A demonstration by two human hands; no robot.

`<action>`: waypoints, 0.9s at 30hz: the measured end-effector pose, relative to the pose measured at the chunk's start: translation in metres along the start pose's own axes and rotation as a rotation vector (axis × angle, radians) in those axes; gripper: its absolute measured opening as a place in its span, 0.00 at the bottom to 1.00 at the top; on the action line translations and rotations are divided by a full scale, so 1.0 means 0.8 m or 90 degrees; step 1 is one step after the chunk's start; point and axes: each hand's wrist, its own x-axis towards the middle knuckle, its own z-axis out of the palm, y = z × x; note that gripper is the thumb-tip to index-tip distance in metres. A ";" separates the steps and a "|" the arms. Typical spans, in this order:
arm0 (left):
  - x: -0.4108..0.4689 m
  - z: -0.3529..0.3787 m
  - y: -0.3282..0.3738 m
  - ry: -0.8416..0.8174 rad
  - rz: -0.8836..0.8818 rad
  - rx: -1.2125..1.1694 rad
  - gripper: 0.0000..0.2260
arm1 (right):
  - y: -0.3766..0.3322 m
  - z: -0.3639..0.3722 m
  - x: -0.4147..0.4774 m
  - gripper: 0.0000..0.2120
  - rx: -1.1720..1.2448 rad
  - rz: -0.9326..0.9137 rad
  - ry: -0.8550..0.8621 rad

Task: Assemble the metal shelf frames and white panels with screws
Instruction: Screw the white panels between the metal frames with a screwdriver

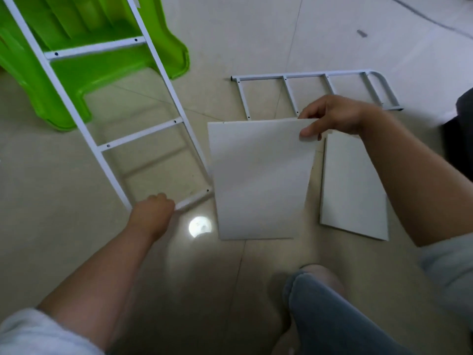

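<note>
- L hand [153, 211] clenched round bottom rung of tilted metal frame [140, 134]; frame rises in front of green plastic stool [107, 62].
- R hand [335, 116] pinches top edge of white panel [261, 180]. Panel is raised, lower edge down by the floor [256, 34], just beside the frame.
- 2nd panel [353, 190] flat on floor, right of the 1st.
- 2nd frame [314, 90] flat on floor beyond both panels.
- Progress, as I judge it: early. No panel joined to a frame yet, no screws or driver in view, so all fastening is left.
</note>
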 end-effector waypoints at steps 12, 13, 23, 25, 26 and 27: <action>-0.014 -0.156 -0.084 0.491 0.092 -0.045 0.06 | -0.085 0.007 0.028 0.09 -0.243 -0.025 -0.110; -0.016 -0.165 -0.094 0.514 0.101 -0.062 0.09 | -0.091 0.011 0.032 0.09 -0.259 -0.037 -0.097; -0.078 -0.155 -0.152 0.540 0.168 -0.140 0.12 | -0.158 0.060 0.079 0.04 -0.165 -0.193 0.035; -0.087 -0.153 -0.160 0.571 0.173 -0.155 0.12 | -0.169 0.069 0.085 0.04 -0.126 -0.224 0.062; -0.090 -0.155 -0.162 0.584 0.178 -0.158 0.11 | -0.173 0.073 0.089 0.04 -0.117 -0.233 0.075; -0.092 -0.157 -0.165 0.594 0.187 -0.159 0.11 | -0.176 0.077 0.093 0.04 -0.105 -0.241 0.092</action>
